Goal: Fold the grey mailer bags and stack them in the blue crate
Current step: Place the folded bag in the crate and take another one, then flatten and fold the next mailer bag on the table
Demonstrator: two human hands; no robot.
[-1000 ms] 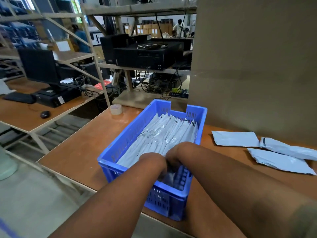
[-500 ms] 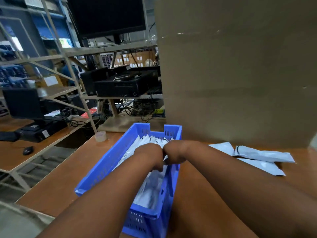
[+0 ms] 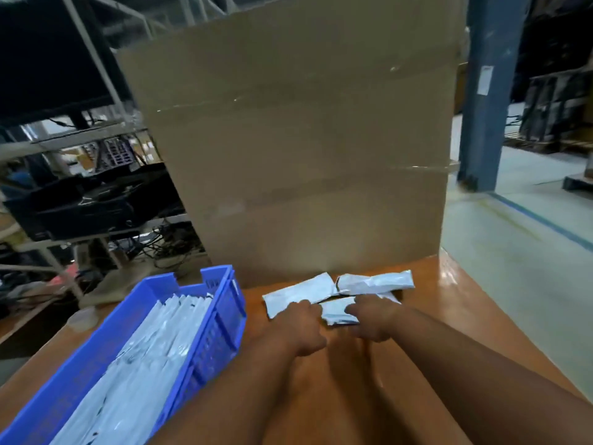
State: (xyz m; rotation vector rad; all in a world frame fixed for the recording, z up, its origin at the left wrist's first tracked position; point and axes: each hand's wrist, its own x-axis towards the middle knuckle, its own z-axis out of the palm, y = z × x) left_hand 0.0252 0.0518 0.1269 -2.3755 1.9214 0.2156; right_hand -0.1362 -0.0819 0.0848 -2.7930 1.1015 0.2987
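- Head view: large cardboard box (image 3: 298, 149) fills the centre and upper middle of the frame, standing on the far part of the counter; clear tape bands cross its face.
- Counter (image 3: 433, 319), orange-brown and glossy, spans the lower frame from lower left to right edge.
- Metal shelving (image 3: 80, 136) in the upper left and left middle holds dark electronic units and tangled cables; detail blurred.
- Blue pillar (image 3: 491, 91) in the upper right, pale floor with a blue line below it.
- Blue crate (image 3: 221, 303) in the lower left, long axis running toward the bottom left corner. It holds a row of folded mailer bags (image 3: 150, 358), packed edge-up along its length.
- Loose mailer bags (image 3: 373, 282) lie on the counter at centre frame, just in front of the box and right of the crate, apart from it. One flat bag (image 3: 298, 295) lies leftmost; the others overlap to its right.
- Left hand (image 3: 300, 326), centre frame, fingers curled down onto the near edge of the flat bag; whether it pinches or only presses, cannot tell.
- Right hand (image 3: 372, 317), just right of the left, fingers curled around a small crumpled bag (image 3: 337, 311) between the two hands.
- Small pale round object (image 3: 81, 319), blurred, on the counter left of the crate.
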